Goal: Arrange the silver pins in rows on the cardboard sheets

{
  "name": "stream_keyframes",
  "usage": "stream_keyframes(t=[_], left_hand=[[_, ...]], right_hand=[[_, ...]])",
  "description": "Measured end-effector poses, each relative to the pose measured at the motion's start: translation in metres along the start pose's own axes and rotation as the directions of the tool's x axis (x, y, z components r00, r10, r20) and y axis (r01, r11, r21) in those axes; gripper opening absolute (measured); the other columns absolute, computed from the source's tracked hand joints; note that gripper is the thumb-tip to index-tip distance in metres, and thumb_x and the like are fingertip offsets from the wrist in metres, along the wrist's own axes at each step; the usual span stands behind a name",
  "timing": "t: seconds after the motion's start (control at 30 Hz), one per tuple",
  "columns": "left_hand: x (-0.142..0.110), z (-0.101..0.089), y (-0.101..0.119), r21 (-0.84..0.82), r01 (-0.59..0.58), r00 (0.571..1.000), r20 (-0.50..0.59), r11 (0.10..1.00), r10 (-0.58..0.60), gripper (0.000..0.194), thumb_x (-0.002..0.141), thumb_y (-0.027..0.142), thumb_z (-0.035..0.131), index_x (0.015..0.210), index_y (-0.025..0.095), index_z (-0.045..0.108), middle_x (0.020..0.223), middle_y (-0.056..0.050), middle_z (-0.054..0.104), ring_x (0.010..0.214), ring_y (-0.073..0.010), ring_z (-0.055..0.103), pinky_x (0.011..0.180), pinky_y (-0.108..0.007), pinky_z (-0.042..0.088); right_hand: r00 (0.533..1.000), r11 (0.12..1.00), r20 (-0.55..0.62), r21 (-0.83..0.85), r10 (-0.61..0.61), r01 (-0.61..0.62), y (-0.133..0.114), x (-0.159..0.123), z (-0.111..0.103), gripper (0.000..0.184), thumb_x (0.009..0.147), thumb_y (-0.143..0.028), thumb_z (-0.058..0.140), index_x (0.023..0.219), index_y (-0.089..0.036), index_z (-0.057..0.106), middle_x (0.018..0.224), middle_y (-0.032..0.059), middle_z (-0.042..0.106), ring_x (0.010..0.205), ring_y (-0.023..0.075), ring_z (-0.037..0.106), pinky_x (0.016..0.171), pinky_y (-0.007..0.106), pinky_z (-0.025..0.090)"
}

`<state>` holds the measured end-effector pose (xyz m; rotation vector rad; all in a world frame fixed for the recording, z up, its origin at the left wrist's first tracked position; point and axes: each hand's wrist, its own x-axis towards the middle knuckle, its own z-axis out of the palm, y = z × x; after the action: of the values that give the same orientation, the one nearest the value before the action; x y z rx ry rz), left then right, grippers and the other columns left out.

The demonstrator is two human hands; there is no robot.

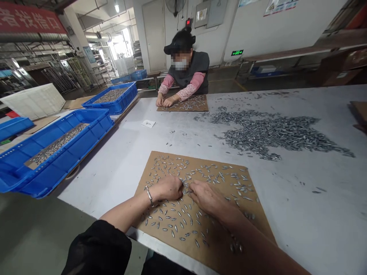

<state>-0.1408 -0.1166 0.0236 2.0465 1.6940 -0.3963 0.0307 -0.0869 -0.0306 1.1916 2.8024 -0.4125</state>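
A brown cardboard sheet [160, 236] lies on the table in front of me, with many small silver spindle-shaped metal pieces [172, 233] spread over it. Over its middle is my left hand [168, 187], a bracelet on the wrist, its fingers curled closed. My right hand [207, 195] faces it a short gap away, fingertips pinched together low over the sheet. Some metal pieces lie between and around the fingertips. Whatever either hand pinches is hidden or too small to make out. Pieces lie more crowded on the sheet's right half.
A large heap of the same pieces [266, 131] covers the table's [315, 221] far right. Blue crates [83, 143] with loaded sheets stand at left. Across the table a co-worker [187, 72] bends over another cardboard sheet [200, 107]. A small white paper [148, 123] lies between.
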Motion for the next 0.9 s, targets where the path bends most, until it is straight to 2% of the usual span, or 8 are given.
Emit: stream_keyframes(t=[0.23,0.4,0.53,0.73,0.9], left_hand=[[0.003,0.007,0.001,0.028,-0.035,0.999,-0.021,0.999,0.036,0.021,0.090,0.016,0.057,0.093,0.013,0.077,0.093,-0.018,0.078,0.082,-0.0275,0.073,0.067,-0.033,0.055],[0.003,0.009,0.000,0.018,-0.047,0.997,-0.057,0.999,0.048,0.020,0.090,0.015,0.056,0.091,0.013,0.076,0.093,-0.017,0.077,0.080,-0.0263,0.072,0.066,-0.032,0.054],[-0.001,0.004,-0.010,-0.020,-0.028,0.993,-0.119,0.999,0.025,0.026,0.094,0.019,0.050,0.089,0.012,0.075,0.087,-0.015,0.077,0.073,-0.0220,0.069,0.062,-0.029,0.049],[-0.006,0.000,-0.030,-0.068,-0.002,0.981,-0.193,0.998,-0.011,0.021,0.091,0.016,0.053,0.083,0.015,0.073,0.086,-0.011,0.076,0.073,-0.0204,0.066,0.062,-0.028,0.043],[-0.014,0.007,-0.035,-0.099,-0.017,0.975,-0.223,0.995,-0.005,0.019,0.091,0.016,0.054,0.082,0.016,0.072,0.087,-0.010,0.076,0.075,-0.0200,0.066,0.066,-0.028,0.045]], right_hand=[[1.000,1.000,-0.023,-0.004,0.018,-0.018,0.002,0.001,0.004,0.030,0.104,-0.018,0.040,0.090,-0.020,0.067,0.094,0.0105,0.071,0.082,0.0225,0.064,0.072,0.034,0.037],[0.999,0.998,-0.022,-0.038,0.044,-0.045,0.008,0.001,0.002,0.029,0.100,-0.013,0.043,0.086,-0.019,0.068,0.086,0.0091,0.069,0.077,0.0212,0.062,0.070,0.033,0.036],[0.993,1.000,-0.117,-0.025,0.015,-0.018,0.010,-0.003,0.000,0.029,0.104,-0.020,0.043,0.087,-0.020,0.067,0.088,0.0071,0.069,0.080,0.0194,0.062,0.072,0.031,0.037],[0.993,0.997,-0.092,0.002,-0.080,0.081,-0.006,-0.002,0.006,0.027,0.104,-0.020,0.046,0.085,-0.021,0.067,0.093,0.0050,0.070,0.083,0.0187,0.064,0.073,0.030,0.037],[0.995,0.997,-0.064,-0.001,-0.077,0.077,-0.021,0.006,0.012,0.026,0.104,-0.020,0.045,0.092,-0.019,0.069,0.098,0.0069,0.071,0.088,0.0200,0.064,0.077,0.031,0.038]])
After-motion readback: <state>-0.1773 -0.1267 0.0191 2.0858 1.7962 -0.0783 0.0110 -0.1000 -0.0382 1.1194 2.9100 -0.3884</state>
